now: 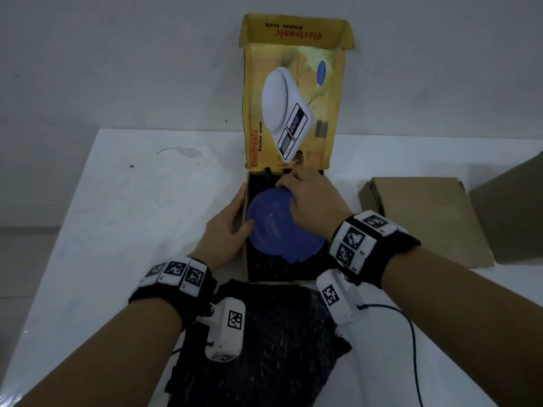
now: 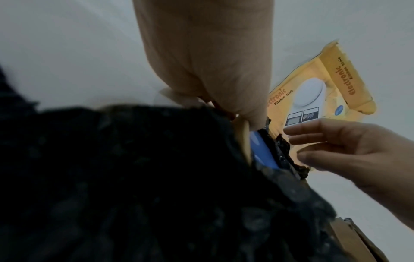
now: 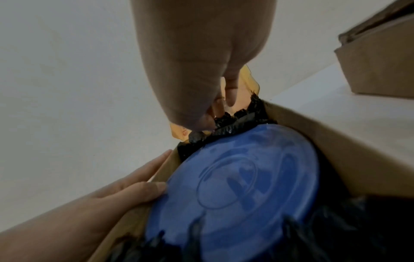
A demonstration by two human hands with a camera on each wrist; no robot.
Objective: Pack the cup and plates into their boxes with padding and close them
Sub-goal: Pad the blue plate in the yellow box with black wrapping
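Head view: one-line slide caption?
Both hands settle a blue plate onto black padding inside an open yellow box.

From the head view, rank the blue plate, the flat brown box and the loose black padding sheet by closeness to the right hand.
1. blue plate, under the right hand, inside the yellow box.
2. flat brown box, on the table to its right.
3. black padding sheet, at the table's near edge.

The raised lid of the yellow box [image 1: 293, 113] reads "electronic Kitchen scale" in red and black, beside a pictured scale. Its top flap [image 1: 296, 30] repeats the words upside down.
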